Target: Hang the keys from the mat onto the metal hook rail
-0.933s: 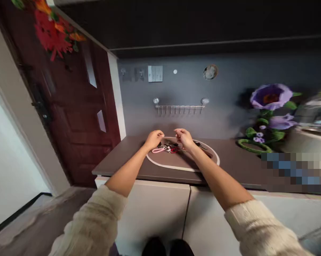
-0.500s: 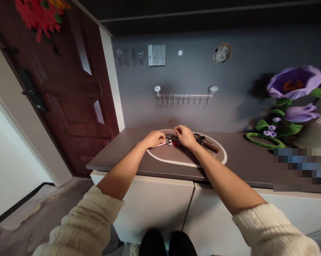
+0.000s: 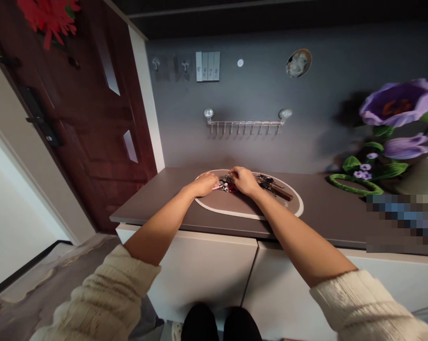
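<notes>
My left hand (image 3: 204,184) is closed at the left part of an oval mat (image 3: 231,206), pinching a thin pink strap (image 3: 216,187) joined to a bunch of keys (image 3: 227,183) with a red piece among it. Just right of that bunch, my right hand (image 3: 245,180) has its fingers curled together over the keys. What its fingertips grip is hidden behind the hand. More dark keys (image 3: 265,181) lie on the mat right of my right hand, beside a brown strip-shaped piece (image 3: 282,192).
The mat lies on a dark countertop (image 3: 153,203) above white cabinet doors (image 3: 207,265). On the back wall hangs a clear rail with several hooks (image 3: 245,123). Purple artificial flowers (image 3: 395,106) stand at the right. A dark red door (image 3: 103,142) is at the left.
The view has shifted slightly, so the wall and countertop sit a little higher. Both hands remain at the keys, with only small finger movements.
</notes>
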Demonstrator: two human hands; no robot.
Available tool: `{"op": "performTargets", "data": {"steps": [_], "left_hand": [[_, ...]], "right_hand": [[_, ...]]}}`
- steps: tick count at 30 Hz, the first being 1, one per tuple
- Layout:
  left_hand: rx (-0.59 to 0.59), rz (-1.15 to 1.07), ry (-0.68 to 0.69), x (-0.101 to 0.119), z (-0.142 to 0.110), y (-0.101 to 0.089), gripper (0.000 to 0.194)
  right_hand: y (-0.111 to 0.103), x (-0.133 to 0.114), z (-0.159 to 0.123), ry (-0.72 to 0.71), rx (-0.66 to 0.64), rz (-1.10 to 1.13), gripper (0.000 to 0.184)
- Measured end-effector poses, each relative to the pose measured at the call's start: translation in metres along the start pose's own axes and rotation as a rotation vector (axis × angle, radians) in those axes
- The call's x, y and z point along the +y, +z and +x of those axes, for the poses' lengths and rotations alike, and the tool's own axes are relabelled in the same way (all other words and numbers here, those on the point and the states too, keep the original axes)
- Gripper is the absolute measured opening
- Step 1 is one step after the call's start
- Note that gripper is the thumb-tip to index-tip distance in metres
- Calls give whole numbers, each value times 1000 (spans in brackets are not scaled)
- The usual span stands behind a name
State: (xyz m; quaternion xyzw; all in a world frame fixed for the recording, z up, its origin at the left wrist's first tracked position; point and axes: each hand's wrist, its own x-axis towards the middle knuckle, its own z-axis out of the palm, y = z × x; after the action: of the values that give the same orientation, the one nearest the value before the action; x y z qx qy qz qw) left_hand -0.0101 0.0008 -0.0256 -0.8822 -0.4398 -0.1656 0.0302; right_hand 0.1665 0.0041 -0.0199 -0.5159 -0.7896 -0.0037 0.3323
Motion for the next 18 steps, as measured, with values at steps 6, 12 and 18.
{"op": "performTargets", "data": {"steps": [6, 12, 18], "left_hand": [[7, 85, -63, 4, -4, -4, 23], [65, 65, -72, 3, -3, -3, 20], [181, 25, -75, 4, -2, -4, 17]], "right_hand": [[0, 1, 0, -1, -9, -19, 20], [-1, -1, -1, -7, -20, -34, 22], [-3, -3, -5, -50, -30, 18, 20]]}}
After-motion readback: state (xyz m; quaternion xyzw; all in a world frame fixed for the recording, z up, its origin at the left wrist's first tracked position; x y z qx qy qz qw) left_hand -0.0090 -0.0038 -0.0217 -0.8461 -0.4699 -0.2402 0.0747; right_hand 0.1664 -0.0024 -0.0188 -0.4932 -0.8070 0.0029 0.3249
